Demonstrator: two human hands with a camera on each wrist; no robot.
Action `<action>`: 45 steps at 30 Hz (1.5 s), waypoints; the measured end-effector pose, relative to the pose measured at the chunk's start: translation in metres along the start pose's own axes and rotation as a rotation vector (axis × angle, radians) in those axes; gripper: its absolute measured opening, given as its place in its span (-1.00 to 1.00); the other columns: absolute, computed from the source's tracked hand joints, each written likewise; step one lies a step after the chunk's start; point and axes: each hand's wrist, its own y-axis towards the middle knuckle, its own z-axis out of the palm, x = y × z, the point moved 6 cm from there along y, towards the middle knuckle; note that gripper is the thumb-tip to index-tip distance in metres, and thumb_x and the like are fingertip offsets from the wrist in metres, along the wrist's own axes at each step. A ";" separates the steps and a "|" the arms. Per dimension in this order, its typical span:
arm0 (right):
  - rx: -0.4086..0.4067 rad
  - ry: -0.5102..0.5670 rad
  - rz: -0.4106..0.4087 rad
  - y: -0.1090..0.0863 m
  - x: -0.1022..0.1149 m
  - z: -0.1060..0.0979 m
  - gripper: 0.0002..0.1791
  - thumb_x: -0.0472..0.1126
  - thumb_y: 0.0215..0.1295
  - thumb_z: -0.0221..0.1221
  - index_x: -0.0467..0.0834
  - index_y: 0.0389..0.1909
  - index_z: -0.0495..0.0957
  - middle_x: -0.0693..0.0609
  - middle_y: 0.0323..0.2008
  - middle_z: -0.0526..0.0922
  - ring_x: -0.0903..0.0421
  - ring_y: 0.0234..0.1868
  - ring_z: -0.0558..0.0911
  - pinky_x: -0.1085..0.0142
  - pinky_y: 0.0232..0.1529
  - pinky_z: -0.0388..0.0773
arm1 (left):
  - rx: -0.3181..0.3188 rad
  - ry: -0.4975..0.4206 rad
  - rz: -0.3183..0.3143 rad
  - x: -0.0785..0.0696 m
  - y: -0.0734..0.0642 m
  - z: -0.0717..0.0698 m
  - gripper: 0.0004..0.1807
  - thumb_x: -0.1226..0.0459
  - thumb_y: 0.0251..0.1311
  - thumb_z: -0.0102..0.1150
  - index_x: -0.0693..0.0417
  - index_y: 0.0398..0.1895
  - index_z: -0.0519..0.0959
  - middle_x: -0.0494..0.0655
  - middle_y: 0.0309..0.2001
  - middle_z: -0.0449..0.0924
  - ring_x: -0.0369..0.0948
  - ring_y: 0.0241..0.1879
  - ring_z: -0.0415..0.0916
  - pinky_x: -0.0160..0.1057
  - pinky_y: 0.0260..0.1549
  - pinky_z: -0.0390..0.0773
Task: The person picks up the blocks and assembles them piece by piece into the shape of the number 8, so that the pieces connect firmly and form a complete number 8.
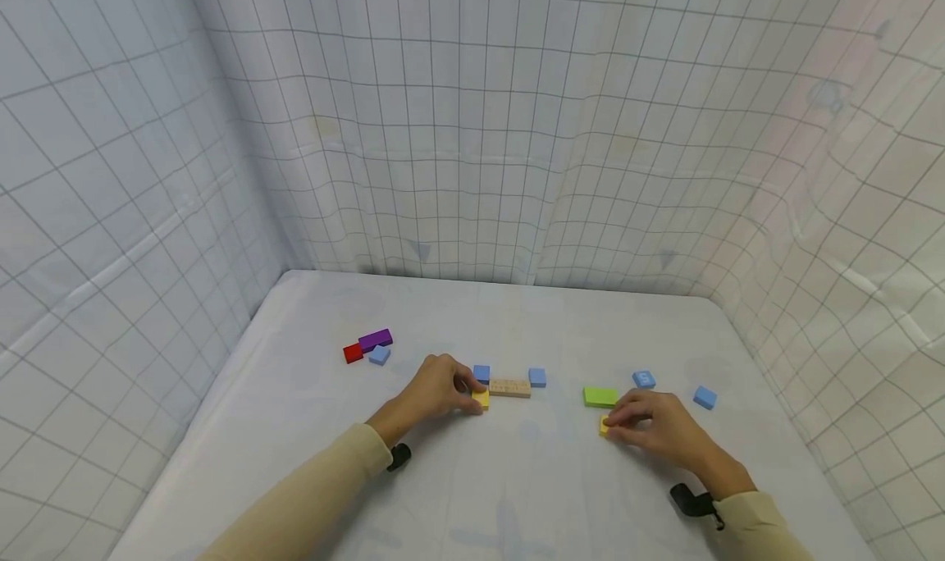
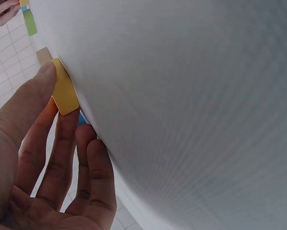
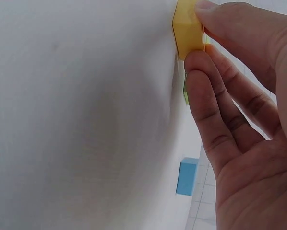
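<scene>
In the head view my left hand point(image 1: 437, 387) pinches a yellow block point(image 1: 481, 400) between thumb and fingers, against the left end of a wooden block with ruler-like marks point(image 1: 509, 389). A blue block point(image 1: 481, 372) lies just behind that yellow piece. The left wrist view shows the thumb on one side of the same yellow block point(image 2: 65, 91). My right hand point(image 1: 660, 431) pinches another yellow block point(image 1: 603, 426), low over or on the table, in front of a green block point(image 1: 600, 397). Fingers partly cover both yellow blocks.
A blue block point(image 1: 537, 377) touches or nearly touches the wooden block's right end. To the right lie a marked blue block point(image 1: 644, 379) and a plain blue one point(image 1: 705, 397). At left are red point(image 1: 353, 353), purple point(image 1: 376, 340) and blue point(image 1: 380, 355) blocks. Gridded curtains point(image 1: 443, 175) surround the table.
</scene>
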 end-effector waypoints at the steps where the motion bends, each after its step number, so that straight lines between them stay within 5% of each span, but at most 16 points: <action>1: -0.002 -0.007 -0.002 0.001 0.000 0.001 -0.74 -0.31 0.30 0.69 0.08 -0.10 0.96 0.18 -0.08 0.88 0.39 -0.12 0.80 0.39 -0.13 0.81 | 0.001 -0.002 -0.002 0.000 0.000 0.000 -0.75 0.27 0.11 0.87 -0.06 -0.15 0.98 -0.23 -0.25 0.84 -0.26 -0.21 0.58 -0.35 -0.22 0.56; 12: 0.031 -0.043 0.020 0.011 0.007 0.009 -0.77 -0.30 0.32 0.68 0.10 -0.13 0.97 0.25 -0.09 0.85 0.39 -0.12 0.73 0.36 -0.12 0.77 | 0.004 -0.003 0.001 0.001 0.000 0.000 -0.75 0.26 0.12 0.87 -0.06 -0.14 0.98 -0.22 -0.24 0.84 -0.26 -0.21 0.57 -0.36 -0.23 0.56; 45: 0.076 -0.028 -0.112 0.042 0.026 0.032 -0.75 -0.40 0.33 0.65 -0.04 -0.07 0.93 0.13 -0.09 0.85 0.27 -0.15 0.80 0.34 -0.11 0.82 | 0.001 0.034 0.039 -0.003 -0.001 0.001 -0.76 0.25 0.14 0.86 -0.05 -0.14 0.98 -0.25 -0.26 0.85 -0.27 -0.23 0.57 -0.37 -0.23 0.56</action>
